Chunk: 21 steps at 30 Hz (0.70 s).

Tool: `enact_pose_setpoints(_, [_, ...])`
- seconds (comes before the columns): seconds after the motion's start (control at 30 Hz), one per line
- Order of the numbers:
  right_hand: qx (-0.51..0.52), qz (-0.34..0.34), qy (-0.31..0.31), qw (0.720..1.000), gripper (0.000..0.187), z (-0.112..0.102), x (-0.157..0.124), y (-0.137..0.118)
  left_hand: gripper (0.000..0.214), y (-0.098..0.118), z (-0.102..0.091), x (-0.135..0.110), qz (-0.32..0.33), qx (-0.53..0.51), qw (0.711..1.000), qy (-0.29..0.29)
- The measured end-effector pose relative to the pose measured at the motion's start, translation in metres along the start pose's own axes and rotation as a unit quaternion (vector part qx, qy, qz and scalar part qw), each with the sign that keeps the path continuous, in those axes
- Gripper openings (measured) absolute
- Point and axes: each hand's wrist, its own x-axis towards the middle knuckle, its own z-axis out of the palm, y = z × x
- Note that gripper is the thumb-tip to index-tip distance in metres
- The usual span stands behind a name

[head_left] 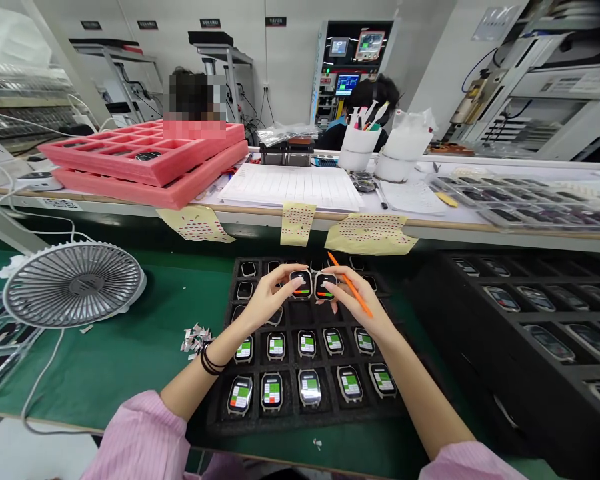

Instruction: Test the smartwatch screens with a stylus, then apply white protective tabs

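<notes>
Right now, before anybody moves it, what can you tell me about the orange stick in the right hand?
The orange stick is long, thin, straight and bright, and it looks like plastic. It lies tilted across the right hand, held against the fingers. One end pokes out past the fingertips, above the black foam tray. The other end sticks out beyond the back of the hand.

Watches point(301, 284) — glossy glass, metal rims; tray point(300, 421) matt black foam; stylus point(354, 297) smooth orange plastic.
</notes>
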Motion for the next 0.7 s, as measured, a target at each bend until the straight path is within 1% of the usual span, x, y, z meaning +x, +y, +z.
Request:
enact_pose_setpoints(0.1, [0.002, -0.004, -0.001, 1.0, 0.029, 0.0001, -0.0001, 0.0006, 0.041, -0.0002, -0.0005, -0.0004, 0.0, -0.004, 1.0, 0.001])
enact_pose_setpoints(0.27, [0.013, -0.013, -0.007, 1.0, 0.025, 0.0007, -0.0019, -0.0028, 0.036, -0.0024, -0.0007, -0.0001, 0.015, 0.034, 0.999, 0.019])
enact_pose_setpoints(0.4, [0.021, -0.01, -0.005, 1.0, 0.024, 0.0004, -0.0027, -0.0028, 0.036, 0.0003, -0.0003, -0.0004, 0.005, 0.009, 1.0, 0.014])
enact_pose_setpoints(0.57, [0.026, -0.018, 0.003, 0.999, 0.028, -0.0006, -0.0011, 0.0013, 0.037, 0.0031, -0.0008, -0.0012, -0.009, -0.008, 1.0, 0.019])
enact_pose_setpoints(0.7, [0.017, -0.013, 0.006, 1.0, 0.026, 0.0004, -0.0015, 0.0006, 0.036, 0.0027, -0.0008, -0.0025, -0.007, -0.017, 1.0, 0.023])
